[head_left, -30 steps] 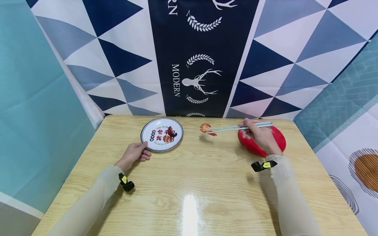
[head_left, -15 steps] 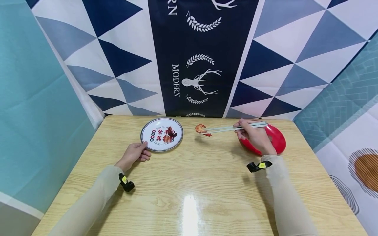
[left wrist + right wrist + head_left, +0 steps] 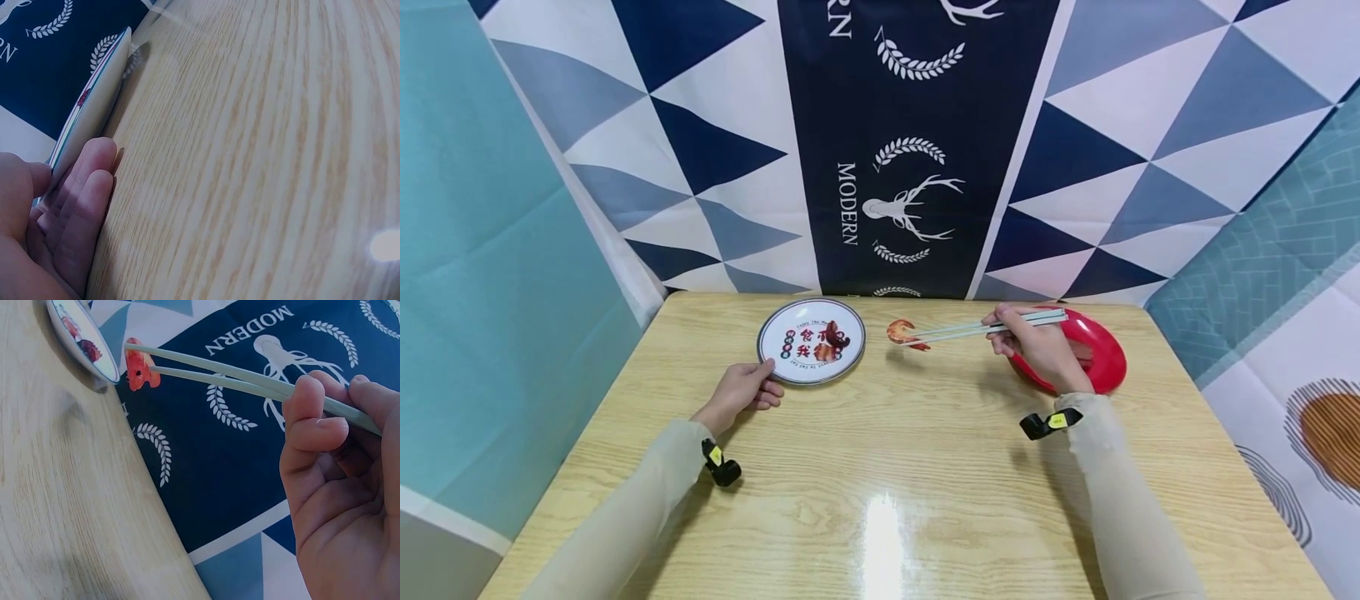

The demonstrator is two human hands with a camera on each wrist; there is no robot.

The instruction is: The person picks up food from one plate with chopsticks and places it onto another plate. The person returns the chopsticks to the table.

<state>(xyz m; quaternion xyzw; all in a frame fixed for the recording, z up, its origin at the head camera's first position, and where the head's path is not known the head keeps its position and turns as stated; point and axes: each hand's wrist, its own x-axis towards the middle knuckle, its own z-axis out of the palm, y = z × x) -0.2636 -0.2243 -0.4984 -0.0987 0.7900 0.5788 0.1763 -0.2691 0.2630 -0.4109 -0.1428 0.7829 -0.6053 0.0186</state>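
Pale green chopsticks (image 3: 958, 330) are gripped in my right hand (image 3: 1036, 348), fingers curled round them. Their tips pinch an orange-red shrimp (image 3: 901, 332) above the table, as its shadow below shows. Just left of the shrimp is a white plate (image 3: 781, 323) with a blue rim and red printed characters. My left hand (image 3: 745, 392) holds its near-left edge, thumb on the rim and fingers underneath, as the left wrist view shows. On the plate lie a dark red food piece (image 3: 837, 335) and a brownish one (image 3: 825, 353). The right wrist view shows the shrimp (image 3: 139, 367) at the chopstick tips.
Behind my right hand stands a red plate (image 3: 1111, 354), partly hidden, with a brown food piece (image 3: 1081, 353) on it. A patterned cloth (image 3: 895, 100) hangs at the back edge of the wooden table (image 3: 850, 450).
My right hand has moved left with the chopsticks and shrimp, toward the white plate. More of the red plate and its brown food shows now. The left hand stays put.
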